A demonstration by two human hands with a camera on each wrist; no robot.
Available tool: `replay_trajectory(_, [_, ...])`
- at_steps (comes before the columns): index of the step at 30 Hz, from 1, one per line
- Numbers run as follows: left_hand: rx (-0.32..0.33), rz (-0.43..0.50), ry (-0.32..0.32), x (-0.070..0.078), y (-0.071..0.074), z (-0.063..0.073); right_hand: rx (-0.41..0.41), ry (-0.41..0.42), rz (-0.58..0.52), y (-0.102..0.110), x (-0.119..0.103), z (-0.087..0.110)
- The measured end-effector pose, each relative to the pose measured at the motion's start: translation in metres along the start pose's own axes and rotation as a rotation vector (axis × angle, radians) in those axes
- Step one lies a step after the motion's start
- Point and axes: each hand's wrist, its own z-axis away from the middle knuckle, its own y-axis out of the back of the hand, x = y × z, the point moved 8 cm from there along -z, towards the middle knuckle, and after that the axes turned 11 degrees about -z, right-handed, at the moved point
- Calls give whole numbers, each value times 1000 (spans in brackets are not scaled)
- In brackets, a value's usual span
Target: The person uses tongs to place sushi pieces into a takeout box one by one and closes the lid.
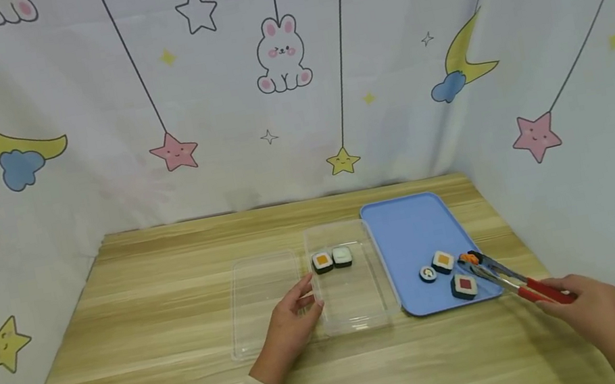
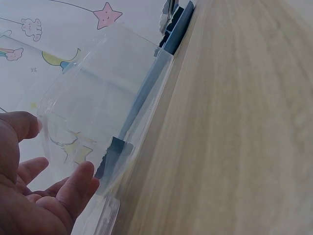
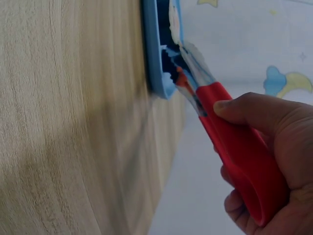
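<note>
My right hand (image 1: 596,309) grips red-handled tongs (image 1: 550,292), with thumb and fingers round the handles in the right wrist view. The tongs' metal tips stand on either side of an orange-topped sushi piece (image 1: 469,257) at the blue tray's (image 1: 405,223) right side; whether they pinch it I cannot tell. Beside it lie a yellow-centred sushi (image 1: 443,261), a small round roll (image 1: 428,274) and a red-centred sushi (image 1: 463,286). My left hand (image 1: 290,325) touches the clear plastic box (image 1: 388,281) at its left wall, fingers loosely bent. Inside sit an orange-centred sushi (image 1: 322,261) and a pale-topped one (image 1: 342,256).
A clear flat lid (image 1: 262,282) lies left of the box, partly behind my left hand. The box's right edge adjoins the tray. All stand on a wood-grain table (image 1: 161,273), with a printed curtain (image 1: 229,96) behind and at both sides.
</note>
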Motion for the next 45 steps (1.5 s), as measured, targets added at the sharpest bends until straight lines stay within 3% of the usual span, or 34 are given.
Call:
replay_trajectory(7, [3, -13, 3, -3, 0, -2, -2, 15, 17, -1, -2, -2])
replay_trajectory(16, [6, -23, 0, -5, 0, -2, -42, -30, 10, -3, -2, -4])
replay_trajectory(28, [5, -26, 1, -3, 0, -2, 33, 32, 4, 1, -7, -5])
replay_trajectory(34, [5, -27, 4, -3, 1, -1, 56, 58, -18, 5, -16, -8])
replay_trajectory(41, [8, -29, 11, -3, 1, -1, 20, 34, -33, 4, -32, -19])
replay_trajectory(45, [9, -29, 12, -3, 1, -1, 15, 62, -56, 2, -47, -26])
